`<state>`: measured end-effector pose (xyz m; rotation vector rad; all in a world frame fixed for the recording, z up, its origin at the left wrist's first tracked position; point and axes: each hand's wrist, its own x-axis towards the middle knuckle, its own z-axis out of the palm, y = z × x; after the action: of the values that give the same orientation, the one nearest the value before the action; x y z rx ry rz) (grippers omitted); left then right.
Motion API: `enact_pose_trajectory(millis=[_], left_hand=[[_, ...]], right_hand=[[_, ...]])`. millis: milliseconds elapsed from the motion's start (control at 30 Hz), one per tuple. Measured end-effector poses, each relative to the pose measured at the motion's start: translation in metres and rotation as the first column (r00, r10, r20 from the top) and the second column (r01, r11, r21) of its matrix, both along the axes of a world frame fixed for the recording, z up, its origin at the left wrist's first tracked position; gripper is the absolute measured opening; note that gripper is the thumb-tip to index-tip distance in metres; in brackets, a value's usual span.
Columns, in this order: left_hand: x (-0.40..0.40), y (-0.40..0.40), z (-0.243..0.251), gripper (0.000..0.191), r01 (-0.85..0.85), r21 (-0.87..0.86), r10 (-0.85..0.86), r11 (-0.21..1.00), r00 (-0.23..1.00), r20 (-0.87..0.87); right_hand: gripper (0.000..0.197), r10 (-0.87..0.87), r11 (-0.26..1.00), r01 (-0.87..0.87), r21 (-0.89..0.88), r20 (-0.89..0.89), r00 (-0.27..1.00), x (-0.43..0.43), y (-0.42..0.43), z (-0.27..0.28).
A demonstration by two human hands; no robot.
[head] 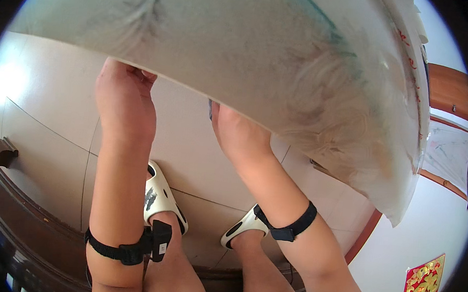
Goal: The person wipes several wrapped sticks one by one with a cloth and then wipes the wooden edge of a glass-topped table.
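A large translucent sheet, apparently plastic with faint painted patterns behind it, [232, 48] fills the upper part of the view, its near edge running down to the right. My left hand [130, 79] reaches beneath that edge at the left; some curled fingers show, but the fingertips are hidden. Farther right, my right hand [235, 125] also goes under the edge, with most fingers covered. A small dark bit of something [210, 109] shows beside it. Whether either hand grips the sheet or something beneath it cannot be told. Black straps circle both forearms.
Pale floor tiles [185, 142] lie below, with my feet in cream clogs [165, 198]. Dark carved wooden furniture [28, 229] stands at the lower left. On the right, a white wall [406, 239] bears a red and gold decoration [423, 283], and a brown wooden frame [451, 94] is above.
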<state>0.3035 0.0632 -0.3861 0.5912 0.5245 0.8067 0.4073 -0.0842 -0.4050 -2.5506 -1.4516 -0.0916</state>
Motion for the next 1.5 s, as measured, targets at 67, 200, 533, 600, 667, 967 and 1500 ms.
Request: enact_pose_trajectory(millis=[67, 200, 533, 600, 667, 967, 1500], left_hand=[[-0.001, -0.001, -0.004, 0.02, -0.03, -0.082, 0.029, 0.996, 1.0, -0.011], [0.004, -0.004, 0.01, 0.021, -0.104, -0.147, 0.08, 0.984, 0.983, -0.164], [0.018, -0.017, 0.004, 0.016, -0.074, 0.013, 0.075, 0.997, 0.959, -0.273], [0.025, -0.018, -0.001, 0.015, -0.072, 0.001, 0.07, 0.997, 0.959, -0.274], [0.026, -0.015, -0.003, 0.015, -0.072, 0.003, 0.07, 0.997, 0.957, -0.281], [0.041, -0.025, -0.002, 0.013, -0.059, -0.008, 0.054, 0.998, 0.954, -0.294], [0.036, -0.026, 0.0, 0.009, -0.077, -0.052, 0.058, 0.996, 0.952, -0.301]], right_hand=[[0.024, 0.007, 1.0, -0.007, 0.014, -0.005, 1.0, 0.004, -0.006, -0.002], [0.021, -0.006, 1.0, 0.006, 0.028, -0.023, 1.0, 0.009, -0.04, -0.014], [0.019, -0.196, 0.981, 0.196, 0.008, 0.033, 0.98, 0.021, -0.105, -0.03], [0.02, -0.202, 0.978, 0.202, 0.046, -0.002, 0.979, 0.022, -0.099, -0.033], [0.02, -0.181, 0.982, 0.182, 0.057, -0.022, 0.983, 0.019, -0.082, -0.035], [0.021, -0.173, 0.983, 0.176, 0.046, -0.054, 0.983, 0.023, -0.08, -0.029], [0.022, -0.458, 0.887, 0.462, 0.001, -0.135, 0.879, 0.042, -0.158, -0.03]])
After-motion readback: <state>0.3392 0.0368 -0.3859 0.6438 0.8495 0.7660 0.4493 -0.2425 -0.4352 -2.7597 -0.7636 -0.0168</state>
